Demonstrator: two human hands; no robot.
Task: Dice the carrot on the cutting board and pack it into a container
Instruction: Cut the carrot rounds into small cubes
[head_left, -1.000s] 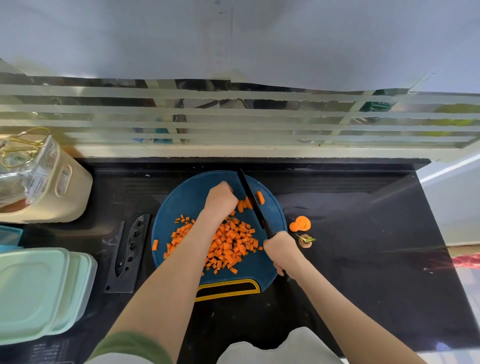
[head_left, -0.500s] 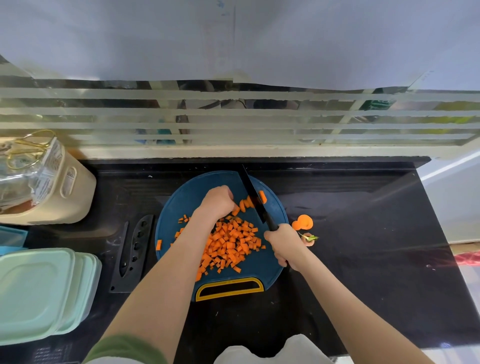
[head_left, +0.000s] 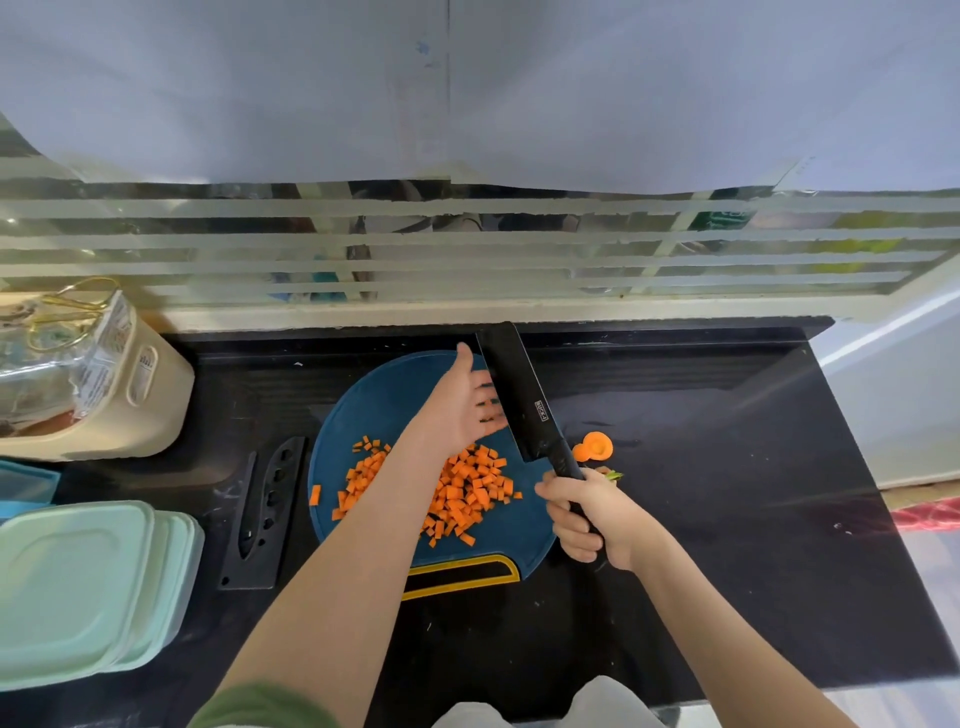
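Observation:
A pile of diced carrot (head_left: 462, 491) lies on the round blue cutting board (head_left: 343, 431) in the middle of the black counter. My right hand (head_left: 592, 514) grips the handle of a black cleaver (head_left: 519, 395), whose blade is tilted flat-side up over the board's far right part. My left hand (head_left: 462, 402) is open with fingers spread, its fingertips against the blade's left face. Carrot end slices (head_left: 595, 447) lie on the counter just right of the board. Stacked mint-green containers (head_left: 88, 587) with lids stand at the left front.
A black knife sheath (head_left: 265, 514) lies left of the board. A cream-coloured bin (head_left: 150, 395) holding a clear bag stands at the back left. A striped glass pane runs along the counter's back edge. The counter's right edge (head_left: 862, 467) drops off beside a pale floor.
The cleaver has been lifted off the carrot and turned flat-side up. My left hand has let go of the carrot pieces, opened, and moved against the blade.

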